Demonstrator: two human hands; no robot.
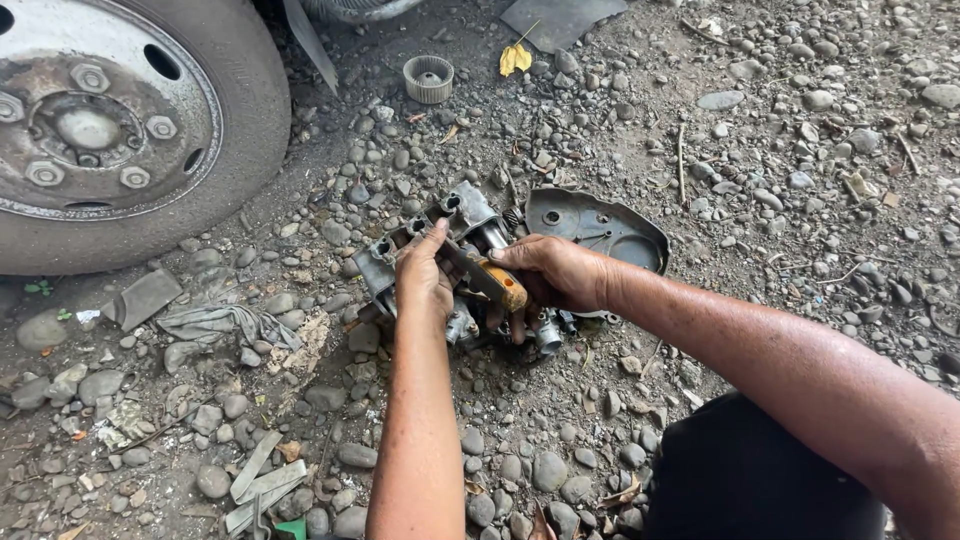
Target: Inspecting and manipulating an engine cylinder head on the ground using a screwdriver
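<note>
A grey metal engine part (462,215) with ports and tubes lies on the gravel in the middle of the view. My left hand (422,275) rests on top of it, thumb stretched toward its upper edge. My right hand (552,272) grips a tool with an orange-yellow handle (503,285), whose dark shaft lies across the part between both hands. A flat grey metal cover plate (600,225) lies just behind my right hand.
A large truck wheel (110,130) with lug nuts stands at the upper left. A small ribbed round part (428,78) lies at the top centre. A grey rag (215,322) and flat scraps (262,480) lie to the left among stones. My dark-clothed knee (740,480) is at the lower right.
</note>
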